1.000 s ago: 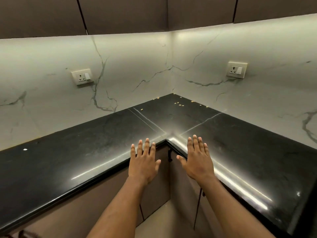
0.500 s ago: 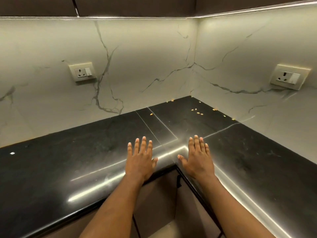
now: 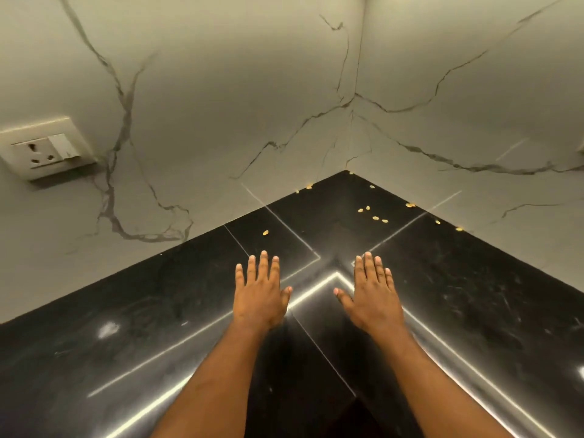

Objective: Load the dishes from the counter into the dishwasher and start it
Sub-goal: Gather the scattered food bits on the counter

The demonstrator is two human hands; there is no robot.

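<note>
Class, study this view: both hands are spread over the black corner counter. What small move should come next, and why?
Probably turn away from the corner to look for the dishes. The left hand and right hand are flat and hold nothing, and this stretch of counter shows only small yellow crumbs; no dish or dishwasher is in view.

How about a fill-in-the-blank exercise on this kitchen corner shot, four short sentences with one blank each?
1. The left hand and the right hand, fingers straight, each hold ____.
2. The glossy countertop is ____ in colour.
3. The wall socket is on the ____ side of the picture.
4. Small yellow bits lie scattered near the counter's back ____.

Missing words: nothing; black; left; corner.
</note>
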